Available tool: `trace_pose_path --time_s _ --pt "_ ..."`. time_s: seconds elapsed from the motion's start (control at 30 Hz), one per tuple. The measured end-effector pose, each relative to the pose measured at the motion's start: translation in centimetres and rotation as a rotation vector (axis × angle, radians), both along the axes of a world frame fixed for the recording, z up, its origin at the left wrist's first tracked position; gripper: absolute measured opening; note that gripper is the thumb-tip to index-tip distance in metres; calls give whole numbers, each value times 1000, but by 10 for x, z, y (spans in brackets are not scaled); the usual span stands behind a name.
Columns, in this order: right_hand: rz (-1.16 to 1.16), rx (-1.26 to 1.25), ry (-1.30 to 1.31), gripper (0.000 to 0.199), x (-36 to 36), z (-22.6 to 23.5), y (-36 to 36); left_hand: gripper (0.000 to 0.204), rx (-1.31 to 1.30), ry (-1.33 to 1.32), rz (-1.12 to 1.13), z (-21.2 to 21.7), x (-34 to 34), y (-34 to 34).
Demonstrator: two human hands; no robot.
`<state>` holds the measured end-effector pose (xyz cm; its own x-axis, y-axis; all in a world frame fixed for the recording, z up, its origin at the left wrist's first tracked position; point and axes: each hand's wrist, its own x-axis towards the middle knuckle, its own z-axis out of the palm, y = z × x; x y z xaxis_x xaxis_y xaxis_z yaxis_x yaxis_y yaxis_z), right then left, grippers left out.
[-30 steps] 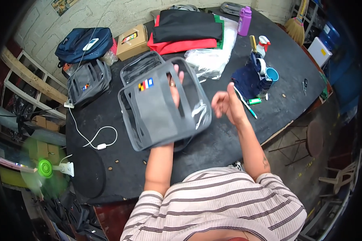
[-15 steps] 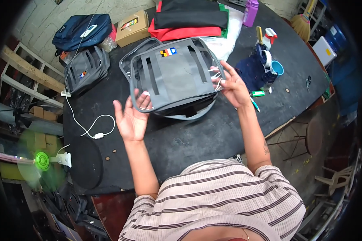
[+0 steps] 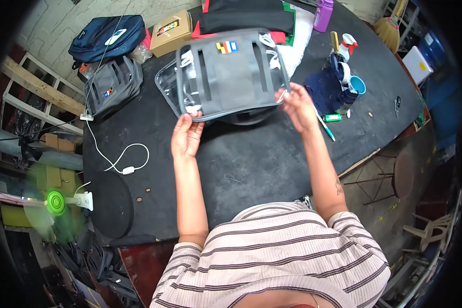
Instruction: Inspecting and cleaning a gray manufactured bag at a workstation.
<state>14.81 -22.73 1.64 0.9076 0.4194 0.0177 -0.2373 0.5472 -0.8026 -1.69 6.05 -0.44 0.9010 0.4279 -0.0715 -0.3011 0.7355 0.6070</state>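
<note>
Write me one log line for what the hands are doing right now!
left hand: grips near-left edge of grey bag | right hand: holds bag's right edge | bag: flat, in clear plastic, over black table

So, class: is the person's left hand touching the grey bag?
Touching. The head view shows the left hand with fingertips on the near edge of the grey bag.

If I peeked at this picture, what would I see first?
First, the grey bag in the middle of the black table, gripped at its near corners by the left hand and right hand. Next, the bright green fan low on the left. Then the purple bottle at the table's far edge.
</note>
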Motion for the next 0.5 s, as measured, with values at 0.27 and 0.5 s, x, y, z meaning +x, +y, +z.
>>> trace_pose_path --time_s 0.27,0.5 --pt "32 226 183 49 -2 -53 -5 21 -388 -25 58 -30 22 -13" --pt "271 355 277 18 -17 -87 -8 19 -360 -32 14 -44 14 10"
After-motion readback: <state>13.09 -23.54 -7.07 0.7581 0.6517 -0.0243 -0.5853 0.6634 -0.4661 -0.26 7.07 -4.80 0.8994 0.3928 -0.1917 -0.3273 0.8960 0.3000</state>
